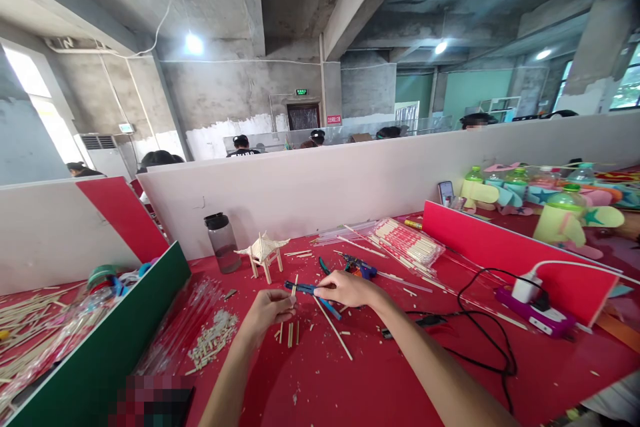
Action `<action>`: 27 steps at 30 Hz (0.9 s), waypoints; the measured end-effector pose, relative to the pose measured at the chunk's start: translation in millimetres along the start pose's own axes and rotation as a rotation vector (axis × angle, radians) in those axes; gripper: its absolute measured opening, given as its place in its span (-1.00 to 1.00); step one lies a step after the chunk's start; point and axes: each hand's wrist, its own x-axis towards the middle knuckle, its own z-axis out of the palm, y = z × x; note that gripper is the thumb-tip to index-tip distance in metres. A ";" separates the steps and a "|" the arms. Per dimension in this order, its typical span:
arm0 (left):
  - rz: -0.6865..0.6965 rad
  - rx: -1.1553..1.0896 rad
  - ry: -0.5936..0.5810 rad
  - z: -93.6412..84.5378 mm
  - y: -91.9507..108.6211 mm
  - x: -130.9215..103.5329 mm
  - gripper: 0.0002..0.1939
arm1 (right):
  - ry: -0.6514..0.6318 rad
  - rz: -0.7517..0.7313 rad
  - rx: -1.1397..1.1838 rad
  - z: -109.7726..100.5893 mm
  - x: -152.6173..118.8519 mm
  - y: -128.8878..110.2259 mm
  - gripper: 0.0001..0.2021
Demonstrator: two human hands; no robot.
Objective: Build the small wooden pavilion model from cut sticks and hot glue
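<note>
Tabletop (370, 387) (red), left hand (273, 310) pinching stick (296, 280), right hand (350, 289) gripping pliers (306, 289) — concrete room (240, 90)

head-worn view, looking forward and down, table close, room beyond

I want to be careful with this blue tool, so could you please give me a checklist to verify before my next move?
1. Left hand has a grip on the short stick: ok.
2. Right hand holds the blue-handled pliers: ok.
3. Jaws of the pliers fully closed on the stick: cannot tell, too small to see.
4. Table surface around the hands free of scraps: not ok, small wood pieces lie about.
5. Little stick pavilion stands upright, apart from both hands: ok.
6. Black cord clear of both hands: ok.
</note>
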 end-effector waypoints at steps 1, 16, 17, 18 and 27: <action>0.000 -0.003 0.000 -0.3 -0.6 0.3 -0.53 | 0.003 0.000 0.004 0.1 0.2 0.4 -0.52; 0.015 0.035 0.034 2.0 1.3 -2.4 -0.55 | -0.009 0.009 0.004 0.6 -0.9 -0.7 -0.51; 0.014 0.040 0.037 2.1 1.4 -2.5 -0.55 | -0.008 0.010 0.005 0.7 -0.8 -0.5 -0.51; 0.013 0.042 0.038 2.1 1.3 -2.4 -0.55 | -0.009 0.010 0.007 0.7 -0.7 -0.3 -0.52; 0.024 0.037 0.036 2.4 0.7 -2.3 -0.58 | -0.006 0.018 0.008 -0.2 -1.9 -2.8 -0.54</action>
